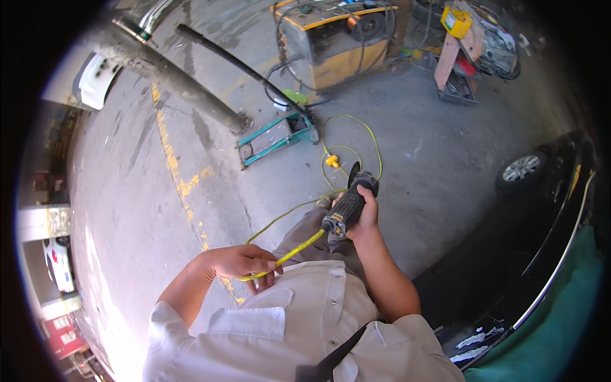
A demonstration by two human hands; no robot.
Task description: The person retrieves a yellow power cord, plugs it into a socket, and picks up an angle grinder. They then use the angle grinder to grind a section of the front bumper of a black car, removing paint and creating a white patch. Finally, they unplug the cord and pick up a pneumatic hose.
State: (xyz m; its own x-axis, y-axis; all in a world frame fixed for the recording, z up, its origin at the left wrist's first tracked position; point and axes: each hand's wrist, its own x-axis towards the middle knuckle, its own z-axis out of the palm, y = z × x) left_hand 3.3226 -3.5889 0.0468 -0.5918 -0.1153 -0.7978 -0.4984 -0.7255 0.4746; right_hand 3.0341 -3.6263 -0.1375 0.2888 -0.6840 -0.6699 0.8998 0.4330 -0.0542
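At centre frame the person stood over a concrete floor (433, 159) with an angle grinder (349, 205) in the right hand (364, 219), whose fingers were clenched around the dark body of the tool, disc end pointing toward the upper frame. The left hand (245, 261), lower and to the left of centre, was closed on the yellow power cord (294, 253) just where it left the tail of the grinder. From there the cord ran in loose loops up the middle of the frame to a yellow plug (332, 162) lying on the floor.

By the look of it, this was a handling step: the tool was up, the cord being gathered or fed through the left hand, and no grinding was going on. A next move would seem to call for keeping the cord slack and away from the disc, and a firm hold on the body.

Beyond the loops, at upper centre, lay a teal metal frame (280, 137) and a yellow welding machine (334, 44). A black car (547, 210) filled the right edge.
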